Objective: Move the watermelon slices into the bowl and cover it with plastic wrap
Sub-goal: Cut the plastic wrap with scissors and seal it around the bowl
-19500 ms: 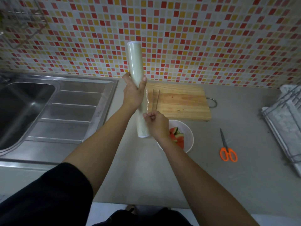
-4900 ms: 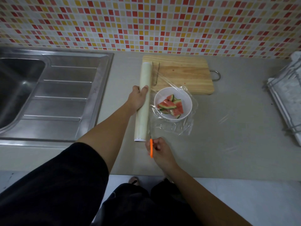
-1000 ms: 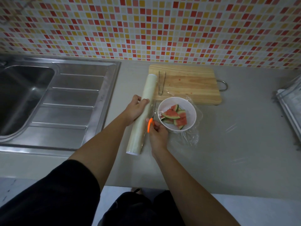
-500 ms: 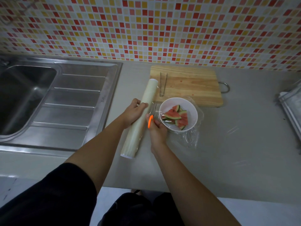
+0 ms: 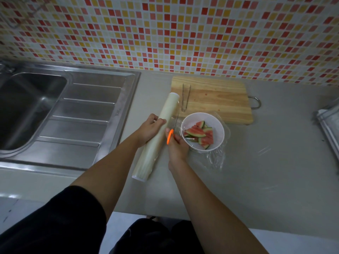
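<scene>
A white bowl (image 5: 219, 125) holds several watermelon slices (image 5: 200, 133) and stands on the grey counter in front of the cutting board. Clear plastic wrap (image 5: 217, 158) lies over the bowl and spills onto the counter to its right. The long pale wrap roll (image 5: 157, 142) lies to the bowl's left, with my left hand (image 5: 149, 130) gripping it at mid length. My right hand (image 5: 177, 145) holds orange-handled scissors (image 5: 172, 133), blades pointing away along the film between roll and bowl.
A wooden cutting board (image 5: 218, 101) with metal tongs (image 5: 185, 97) lies behind the bowl. The steel sink and drainboard (image 5: 80, 114) fill the left side. A rack with white items (image 5: 328, 125) sits at the right edge. A tiled wall rises behind.
The scissors have travelled away from me along the film beside the roll. The roll's near end has swung left. The bowl has stayed in place.
</scene>
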